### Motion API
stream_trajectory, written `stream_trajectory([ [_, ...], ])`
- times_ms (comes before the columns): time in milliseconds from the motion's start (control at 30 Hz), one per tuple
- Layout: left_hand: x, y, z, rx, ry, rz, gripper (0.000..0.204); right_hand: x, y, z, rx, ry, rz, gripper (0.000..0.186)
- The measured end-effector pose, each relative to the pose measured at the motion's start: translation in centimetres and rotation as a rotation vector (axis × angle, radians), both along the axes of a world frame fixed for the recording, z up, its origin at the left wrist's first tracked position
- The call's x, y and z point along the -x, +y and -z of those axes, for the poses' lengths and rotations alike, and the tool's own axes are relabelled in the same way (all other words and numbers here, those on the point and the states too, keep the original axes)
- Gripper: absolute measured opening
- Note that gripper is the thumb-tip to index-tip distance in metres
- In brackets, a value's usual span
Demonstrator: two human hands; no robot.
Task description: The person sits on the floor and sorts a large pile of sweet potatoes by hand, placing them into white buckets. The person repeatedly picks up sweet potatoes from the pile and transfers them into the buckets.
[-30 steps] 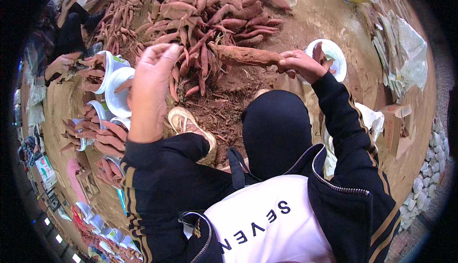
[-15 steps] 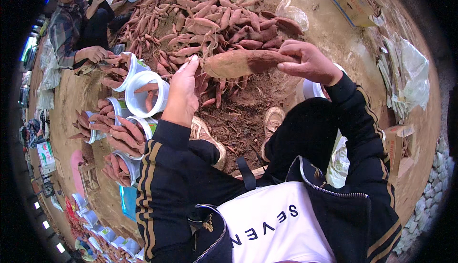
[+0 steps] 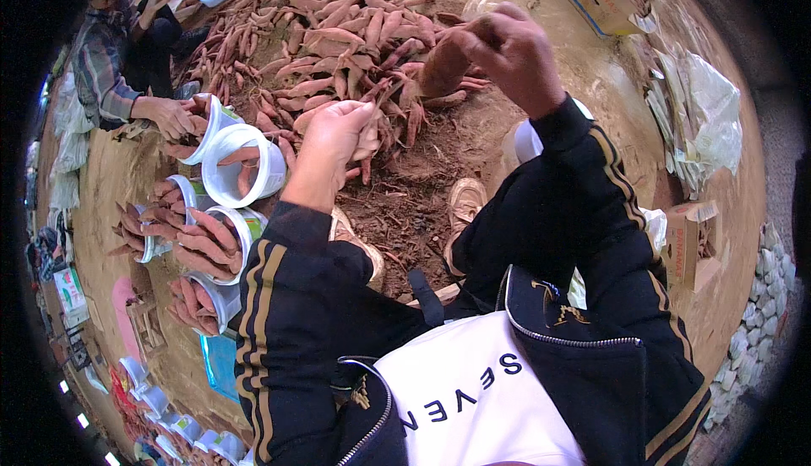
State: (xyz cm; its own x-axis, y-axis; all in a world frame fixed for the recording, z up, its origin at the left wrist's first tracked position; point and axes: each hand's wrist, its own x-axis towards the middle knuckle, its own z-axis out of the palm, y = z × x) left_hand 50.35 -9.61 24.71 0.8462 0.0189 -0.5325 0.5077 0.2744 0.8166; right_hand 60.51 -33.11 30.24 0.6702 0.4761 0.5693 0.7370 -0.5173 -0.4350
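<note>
My right hand (image 3: 511, 56) is raised over the heap and closed around one end of a large reddish-brown sweet potato (image 3: 443, 69). The potato tilts, its other end pointing down and toward my left hand. My left hand (image 3: 338, 136) is closed with thumb and fingers pressed together, apart from the potato; what its fingertips pinch, if anything, does not show. Beyond both hands lies a big pile of sweet potatoes (image 3: 334, 39). Left of my left hand, a white bucket (image 3: 272, 166) lies tipped with one or two sweet potatoes inside.
Several more buckets (image 3: 221, 295) of sweet potatoes stand at left. A person (image 3: 106, 69) sits at the far left, one hand at a filled bucket. Cardboard boxes (image 3: 683, 246) and a clear plastic bag (image 3: 714, 119) lie at right. Loose soil (image 3: 401, 221) covers the ground between my shoes.
My right hand has lifted away, tilting the sweet potato from roughly level to steep. My left hand has left the potato's end, its fingers now curled together. The whole view has shifted slightly.
</note>
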Motion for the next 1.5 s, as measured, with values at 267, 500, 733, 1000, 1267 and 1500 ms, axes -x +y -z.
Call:
stream_trajectory([
  [267,0.5,0.8,2.2,-0.314,-0.187,-0.065,0.015,-1.3,-1.1,1.6,-0.208,0.186,-0.043,0.024],
  [500,1.1,-0.5,1.6,-0.193,-0.225,0.093,0.03,-0.2,0.3,1.3,-0.714,0.825,-0.159,0.034],
  [733,1.4,0.0,2.5,-0.361,-0.158,0.052,0.04,-1.1,-0.1,2.3,-0.861,0.872,-0.192,0.036],
  [1000,1.7,-1.0,0.0,-0.183,0.028,-0.008,0.03,-0.6,0.3,2.2,-0.818,0.705,-0.163,0.038],
  [1267,2.1,0.7,2.5,-0.475,-0.307,0.058,0.028,-1.4,0.5,3.5,-0.939,1.105,-0.226,0.027],
  [1500,4.1,0.5,-1.7,-1.307,-0.72,-0.068,0.027,-1.0,3.2,5.1,-0.936,1.391,-0.092,0.04],
])
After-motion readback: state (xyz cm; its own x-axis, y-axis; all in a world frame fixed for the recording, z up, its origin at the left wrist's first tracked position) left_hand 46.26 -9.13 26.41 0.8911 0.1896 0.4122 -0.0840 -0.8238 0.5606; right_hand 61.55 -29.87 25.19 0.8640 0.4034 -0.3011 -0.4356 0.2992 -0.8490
